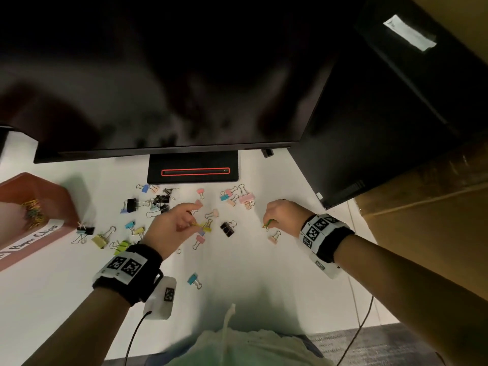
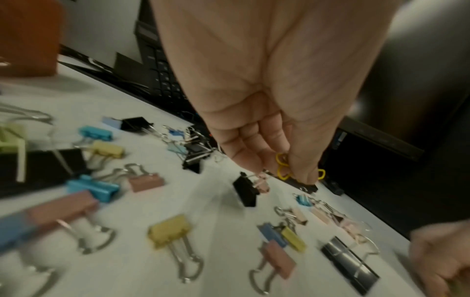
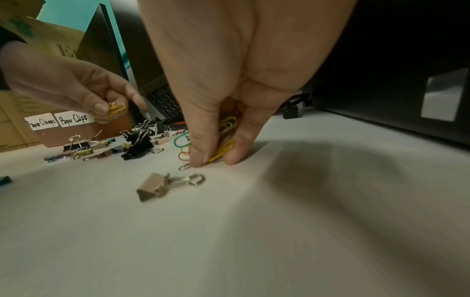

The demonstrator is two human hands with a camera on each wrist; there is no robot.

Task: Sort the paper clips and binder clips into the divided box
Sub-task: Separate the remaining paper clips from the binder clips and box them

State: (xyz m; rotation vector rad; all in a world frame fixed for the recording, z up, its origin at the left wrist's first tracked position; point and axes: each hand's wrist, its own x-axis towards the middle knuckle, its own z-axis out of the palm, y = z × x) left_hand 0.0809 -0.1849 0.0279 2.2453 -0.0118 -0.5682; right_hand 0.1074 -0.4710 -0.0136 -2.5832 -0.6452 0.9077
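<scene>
Several coloured binder clips (image 1: 158,204) lie scattered over the white desk (image 1: 52,299). My left hand (image 1: 174,220) hovers above the middle of the scatter and pinches yellow paper clips (image 2: 282,165) between thumb and fingers. My right hand (image 1: 282,215), further right, pinches a bunch of yellow, green and orange paper clips (image 3: 223,148) with its fingertips on the desk. A pink binder clip (image 3: 157,186) lies just in front of it. The red-brown divided box (image 1: 39,204) stands at the left edge, with paper clips in one compartment and labels on its front wall.
A dark monitor (image 1: 171,88) on its stand (image 1: 192,167) overhangs the back of the desk. A second black screen (image 1: 369,114) and a cardboard box (image 1: 435,207) close off the right side. One blue binder clip (image 1: 194,280) lies alone near the front edge.
</scene>
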